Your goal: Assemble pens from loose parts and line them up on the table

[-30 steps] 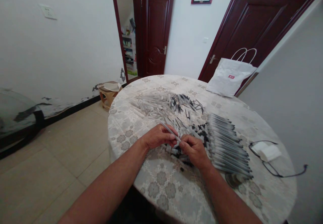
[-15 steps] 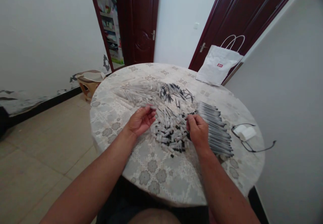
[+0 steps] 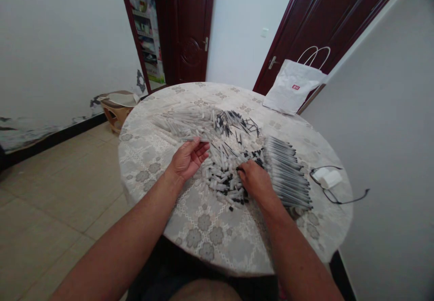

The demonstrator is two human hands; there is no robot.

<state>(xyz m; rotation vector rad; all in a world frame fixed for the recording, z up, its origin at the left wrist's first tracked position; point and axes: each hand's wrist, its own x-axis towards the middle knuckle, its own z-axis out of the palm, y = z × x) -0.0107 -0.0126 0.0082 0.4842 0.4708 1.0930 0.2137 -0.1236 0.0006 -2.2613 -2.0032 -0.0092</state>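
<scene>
My left hand [image 3: 187,158] hovers palm-up at the near edge of a heap of clear pen barrels [image 3: 185,124], fingers loosely spread and touching the nearest barrels. My right hand [image 3: 253,180] lies palm-down on a pile of small clear and black pen pieces [image 3: 222,178], its fingers curled down into the pile so that whatever they pinch is hidden. Thin black refills [image 3: 235,122] lie behind the pile. A neat row of assembled pens [image 3: 288,170] sits just right of my right hand. Everything rests on a round table with a patterned cloth [image 3: 210,228].
A white paper bag [image 3: 291,91] leans at the table's far right edge against a dark door. Glasses [image 3: 341,197] and a small white object [image 3: 327,178] lie at the right. A low stool [image 3: 117,106] stands on the tiled floor left of the table.
My hands, together on one barrel a second ago, have parted. The left went to the barrel heap; the right has moved left from the pen row down onto the small pieces.
</scene>
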